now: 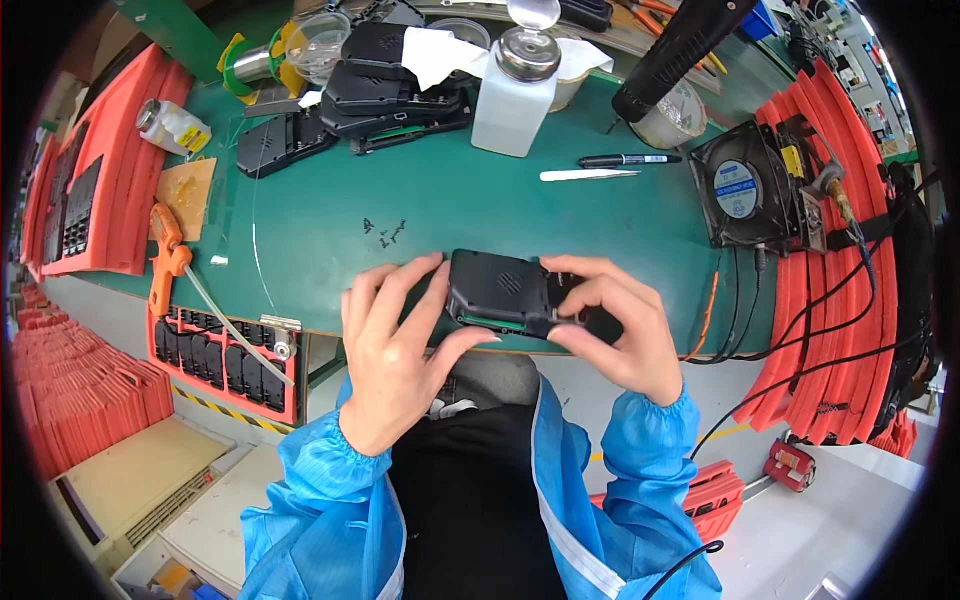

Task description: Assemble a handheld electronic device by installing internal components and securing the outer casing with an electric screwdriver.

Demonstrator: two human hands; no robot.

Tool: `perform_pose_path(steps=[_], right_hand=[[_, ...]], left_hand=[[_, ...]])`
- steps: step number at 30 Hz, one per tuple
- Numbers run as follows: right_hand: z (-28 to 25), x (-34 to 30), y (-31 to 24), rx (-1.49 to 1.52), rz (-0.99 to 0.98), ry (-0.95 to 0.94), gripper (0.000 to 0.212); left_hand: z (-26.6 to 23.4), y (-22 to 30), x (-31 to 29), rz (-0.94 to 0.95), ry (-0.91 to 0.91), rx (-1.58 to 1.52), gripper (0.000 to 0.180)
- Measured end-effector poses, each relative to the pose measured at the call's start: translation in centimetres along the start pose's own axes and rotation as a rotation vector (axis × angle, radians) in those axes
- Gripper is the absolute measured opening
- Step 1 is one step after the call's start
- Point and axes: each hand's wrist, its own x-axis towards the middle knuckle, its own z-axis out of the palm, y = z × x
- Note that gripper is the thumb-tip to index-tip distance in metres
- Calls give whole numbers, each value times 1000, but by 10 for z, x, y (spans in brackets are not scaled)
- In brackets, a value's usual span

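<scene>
A black plastic device housing (495,285) with a speaker grille of slanted slots lies near the front edge of the green bench. Along its near side a strip of green circuit board shows. My left hand (395,335) grips its left end, fingertips at the left edge and thumb along the near side. At the other end, my right hand (625,325) is closed on the housing, with fingers on the far side and thumb on the near side. Several small black screws (385,235) lie loose beyond my left hand.
Similar black housings (385,95) are stacked at the back. A white pump bottle (515,100), tweezers (590,175), a marker (630,160) and a hanging black electric screwdriver (670,65) are nearby. Right stands a fan (740,190) with cables; left, an orange glue gun (168,255) and red trays (125,190).
</scene>
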Motion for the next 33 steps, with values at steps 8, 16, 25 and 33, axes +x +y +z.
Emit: perform_pose_path(steps=[8,16,25,33], right_hand=[[10,-1,-4,-183,-64,-1,39],[10,2,-27,-569,-197,9,52],[29,-22,-16,-255,-53,360,62],[95,-33,-40,-253,-91,395,41]], left_hand=[[-5,-9,-1,-33,72,-96,68],[-20,4,-2,82,-93,49,61],[-19,5,-17,-223,19,-750,66],[13,34,-19,-427,-130,-1367,60]])
